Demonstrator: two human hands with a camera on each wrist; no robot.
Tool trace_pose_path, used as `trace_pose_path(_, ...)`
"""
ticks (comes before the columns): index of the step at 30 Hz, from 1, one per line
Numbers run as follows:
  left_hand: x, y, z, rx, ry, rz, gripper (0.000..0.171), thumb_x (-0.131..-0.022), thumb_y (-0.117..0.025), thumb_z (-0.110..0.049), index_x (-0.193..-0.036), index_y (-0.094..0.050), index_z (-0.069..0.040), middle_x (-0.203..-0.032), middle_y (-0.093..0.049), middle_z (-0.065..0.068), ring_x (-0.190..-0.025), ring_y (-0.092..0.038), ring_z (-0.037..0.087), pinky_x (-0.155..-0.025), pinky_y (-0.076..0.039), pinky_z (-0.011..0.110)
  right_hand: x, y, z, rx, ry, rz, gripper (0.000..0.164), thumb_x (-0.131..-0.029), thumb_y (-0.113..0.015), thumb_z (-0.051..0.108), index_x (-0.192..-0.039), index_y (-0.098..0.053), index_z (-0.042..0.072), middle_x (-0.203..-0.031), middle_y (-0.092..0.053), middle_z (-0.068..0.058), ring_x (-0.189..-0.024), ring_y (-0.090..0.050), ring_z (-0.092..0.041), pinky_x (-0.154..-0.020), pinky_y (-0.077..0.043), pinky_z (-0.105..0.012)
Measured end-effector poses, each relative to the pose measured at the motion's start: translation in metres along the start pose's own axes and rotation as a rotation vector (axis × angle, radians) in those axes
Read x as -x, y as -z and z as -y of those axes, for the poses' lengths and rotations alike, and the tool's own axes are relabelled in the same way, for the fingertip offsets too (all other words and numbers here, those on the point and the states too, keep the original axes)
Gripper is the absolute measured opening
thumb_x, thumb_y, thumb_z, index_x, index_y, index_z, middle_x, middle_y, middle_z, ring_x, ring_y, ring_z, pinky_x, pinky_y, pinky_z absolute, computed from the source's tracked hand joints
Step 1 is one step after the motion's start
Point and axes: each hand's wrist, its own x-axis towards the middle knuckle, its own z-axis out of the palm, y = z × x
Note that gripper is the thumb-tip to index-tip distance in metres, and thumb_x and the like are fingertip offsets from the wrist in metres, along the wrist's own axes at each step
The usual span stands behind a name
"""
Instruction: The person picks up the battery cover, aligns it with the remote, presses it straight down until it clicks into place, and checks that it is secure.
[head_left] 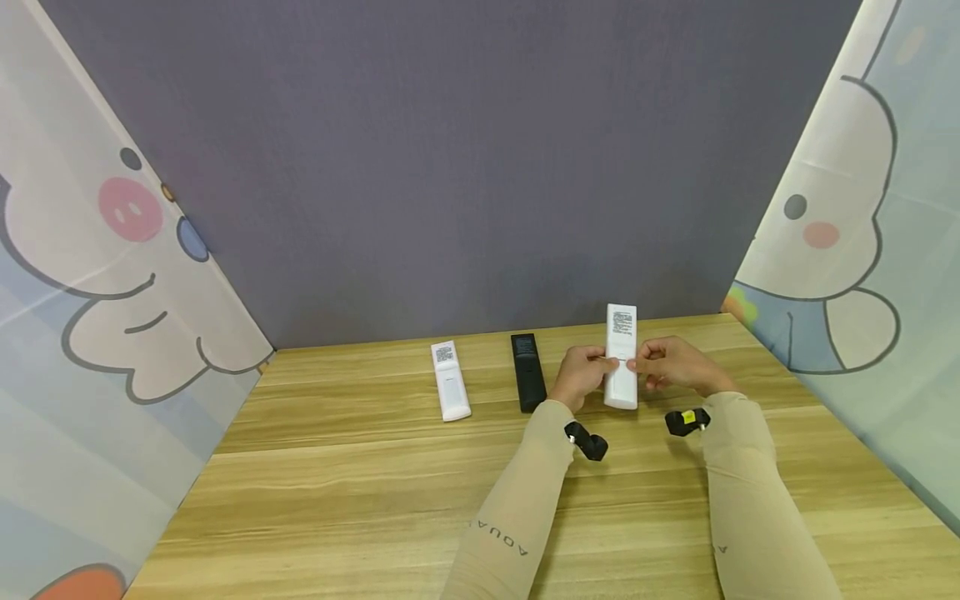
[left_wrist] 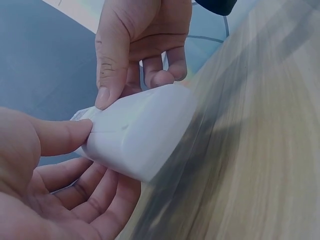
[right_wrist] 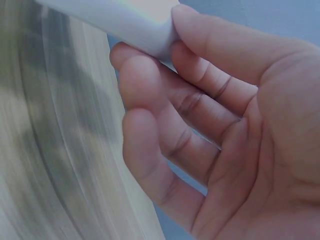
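Observation:
Between both hands, above the right part of the table, a white remote control [head_left: 621, 358] is held with its back and printed label facing up. My left hand [head_left: 581, 377] grips its left edge, thumb on top and fingers beneath, as the left wrist view of the remote [left_wrist: 145, 131] shows. At the opposite edge my right hand [head_left: 678, 364] pinches it, thumb on the back and fingertips underneath. In the right wrist view the lower fingers of this hand [right_wrist: 200, 120] curl loosely below the remote [right_wrist: 125, 22].
A black remote control [head_left: 529, 373] lies label side up just left of my left hand. Further left lies another white remote [head_left: 451, 381]. The wooden table [head_left: 337, 483] meets a grey panel [head_left: 465, 167] behind, with cartoon curtains [head_left: 817, 208] at both sides.

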Motion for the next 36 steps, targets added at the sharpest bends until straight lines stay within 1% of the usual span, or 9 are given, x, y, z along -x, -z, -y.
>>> trace_pose_path(4,0.001,-0.001,-0.001,-0.015,0.003,-0.033,0.024,-0.093,-0.074,-0.008,-0.117,-0.075,-0.004,-0.09,-0.071,0.004,-0.082,-0.069,0.016,-0.074,-0.06,0.035,-0.001,0.0,-0.001,0.01,-0.001,-0.003,0.029,-0.099,-0.07,0.025,-0.093,-0.06,-0.002,-0.076,-0.062,-0.004,-0.07,-0.067,-0.021,-0.066,-0.058,-0.036)
trace_pose_path(7,0.001,-0.002,-0.002,-0.043,0.001,-0.055,0.027,-0.092,-0.075,-0.007,-0.119,-0.073,-0.005,-0.089,-0.071,0.003,-0.08,-0.068,0.015,-0.073,-0.06,0.035,-0.002,-0.001,-0.001,0.015,-0.006,-0.007,0.027,-0.099,-0.07,0.023,-0.094,-0.058,-0.001,-0.077,-0.063,-0.004,-0.071,-0.067,-0.021,-0.065,-0.058,-0.035)
trace_pose_path(9,0.001,-0.003,-0.003,-0.067,-0.005,-0.066,0.029,-0.092,-0.075,-0.006,-0.12,-0.073,-0.006,-0.089,-0.07,0.002,-0.079,-0.068,0.014,-0.073,-0.061,0.036,-0.003,-0.002,-0.001,0.017,-0.008,-0.008,0.026,-0.099,-0.07,0.022,-0.095,-0.057,-0.001,-0.076,-0.063,-0.003,-0.071,-0.067,-0.02,-0.065,-0.058,-0.034)
trace_pose_path(14,0.002,-0.005,-0.004,-0.139,-0.008,-0.084,0.032,-0.09,-0.076,-0.004,-0.122,-0.072,-0.006,-0.088,-0.07,0.003,-0.077,-0.068,0.016,-0.077,-0.062,0.045,-0.007,-0.005,-0.003,-0.002,-0.008,-0.006,0.024,-0.099,-0.068,0.016,-0.099,-0.055,-0.004,-0.077,-0.066,-0.002,-0.07,-0.067,-0.017,-0.065,-0.059,-0.033)
trace_pose_path(16,0.002,-0.005,-0.004,-0.171,-0.002,-0.091,0.035,-0.089,-0.076,-0.004,-0.123,-0.072,-0.006,-0.09,-0.07,0.002,-0.079,-0.068,0.017,-0.077,-0.061,0.044,-0.008,-0.006,-0.004,-0.018,-0.013,-0.005,0.025,-0.099,-0.068,0.015,-0.102,-0.053,-0.005,-0.078,-0.067,-0.003,-0.07,-0.067,-0.016,-0.066,-0.061,-0.034)
trace_pose_path(20,0.003,-0.004,-0.004,-0.219,0.005,-0.104,0.038,-0.088,-0.077,-0.003,-0.126,-0.071,-0.006,-0.096,-0.07,0.003,-0.085,-0.068,0.017,-0.076,-0.061,0.039,-0.01,-0.009,-0.005,-0.05,-0.02,0.007,0.031,-0.099,-0.068,0.014,-0.111,-0.048,-0.007,-0.081,-0.07,-0.005,-0.07,-0.067,-0.015,-0.066,-0.061,-0.034)
trace_pose_path(26,0.004,-0.004,-0.004,-0.276,-0.022,-0.106,0.044,-0.083,-0.078,0.004,-0.126,-0.071,-0.005,-0.101,-0.074,0.008,-0.091,-0.071,0.02,-0.081,-0.061,0.038,-0.014,-0.011,-0.008,-0.066,-0.028,0.024,0.036,-0.1,-0.066,0.012,-0.118,-0.043,-0.01,-0.083,-0.071,-0.009,-0.071,-0.067,-0.015,-0.067,-0.061,-0.034)
trace_pose_path(31,0.003,-0.003,-0.002,-0.326,-0.041,-0.109,0.048,-0.08,-0.079,0.006,-0.126,-0.07,-0.005,-0.097,-0.072,0.008,-0.086,-0.068,0.018,-0.079,-0.06,0.036,-0.014,-0.014,-0.006,-0.067,-0.031,0.025,0.038,-0.099,-0.065,0.01,-0.12,-0.042,-0.012,-0.085,-0.072,-0.011,-0.072,-0.067,-0.016,-0.069,-0.062,-0.035)
trace_pose_path(36,0.002,-0.003,0.0,-0.361,-0.036,-0.115,0.048,-0.079,-0.079,0.007,-0.125,-0.071,-0.006,-0.093,-0.071,0.005,-0.081,-0.064,0.015,-0.076,-0.059,0.034,-0.016,-0.015,-0.008,-0.082,-0.039,0.028,0.04,-0.099,-0.066,0.008,-0.122,-0.04,-0.013,-0.084,-0.071,-0.008,-0.071,-0.067,-0.015,-0.068,-0.061,-0.033)
